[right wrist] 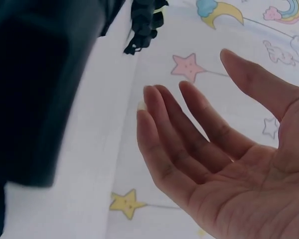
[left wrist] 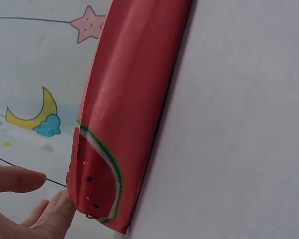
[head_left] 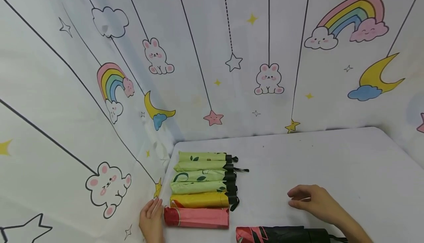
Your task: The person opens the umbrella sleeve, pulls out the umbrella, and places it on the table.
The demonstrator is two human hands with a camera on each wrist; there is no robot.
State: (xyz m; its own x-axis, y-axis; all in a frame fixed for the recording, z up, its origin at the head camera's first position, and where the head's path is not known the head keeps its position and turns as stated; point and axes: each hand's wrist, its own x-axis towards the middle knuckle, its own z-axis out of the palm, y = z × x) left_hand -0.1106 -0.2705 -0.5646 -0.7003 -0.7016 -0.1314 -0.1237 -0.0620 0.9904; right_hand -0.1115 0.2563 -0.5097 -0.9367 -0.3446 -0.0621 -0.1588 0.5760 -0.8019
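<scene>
A pink-red folded umbrella (head_left: 202, 218) with a watermelon print lies at the front of a row; no black handle shows at its right end. My left hand (head_left: 151, 219) is at its left end, fingers extended right by the tip, as the left wrist view also shows beside the printed end (left wrist: 102, 184). My right hand (head_left: 319, 202) hovers over the table to the right, fingers loosely bent and holding nothing. Below it lies a black folded umbrella (head_left: 285, 234) with a red patterned end, cut off by the frame; its dark handle (right wrist: 30, 99) looms large in the right wrist view.
Behind the pink-red umbrella, a yellow folded umbrella (head_left: 200, 200) and several green folded umbrellas (head_left: 198, 176) lie side by side, black handles pointing right. The white table (head_left: 281, 162) ends against a printed curtain (head_left: 192, 81) at the back and left.
</scene>
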